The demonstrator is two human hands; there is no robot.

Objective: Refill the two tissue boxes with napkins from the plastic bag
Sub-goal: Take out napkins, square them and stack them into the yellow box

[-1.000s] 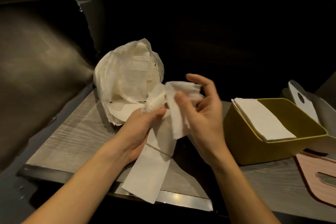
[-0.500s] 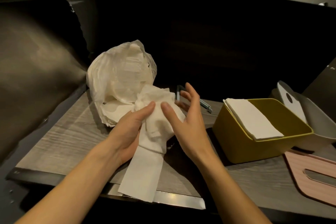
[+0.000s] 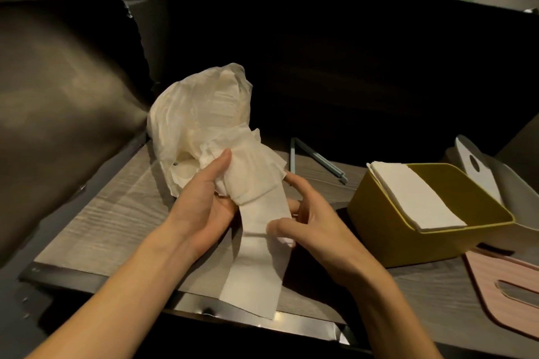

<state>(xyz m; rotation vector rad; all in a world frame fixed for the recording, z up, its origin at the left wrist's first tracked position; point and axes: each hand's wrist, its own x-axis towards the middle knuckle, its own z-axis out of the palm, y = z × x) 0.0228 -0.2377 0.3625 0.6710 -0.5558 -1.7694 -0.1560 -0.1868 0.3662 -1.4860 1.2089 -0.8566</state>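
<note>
Plastic bag (image 3: 201,125) sits at the left of the wooden table (image 3: 105,213), crumpled and bulging, its mouth turned toward the person. Just in front of it the left hand (image 3: 204,207) cups a bunched wad of napkins (image 3: 250,181), thumb up against the wad and fingers curled beneath it, while one long strip of the paper hangs down over the table's edge. The right hand (image 3: 309,224) meets that strip from the other side, thumb pressed on its face and fingers curled behind, pinching it. Further right, one yellow tissue box (image 3: 382,230) stands open with a flat stack of napkins inside, so it looks at least partly refilled. Behind it, a second box (image 3: 507,183), grey-white, is only partly visible; its contents cannot be told. One pink lid (image 3: 495,285) lies off at the far right. By my reckoning the job is roughly half done: two boxes, two hands, one bag, one batch in transit.
</note>
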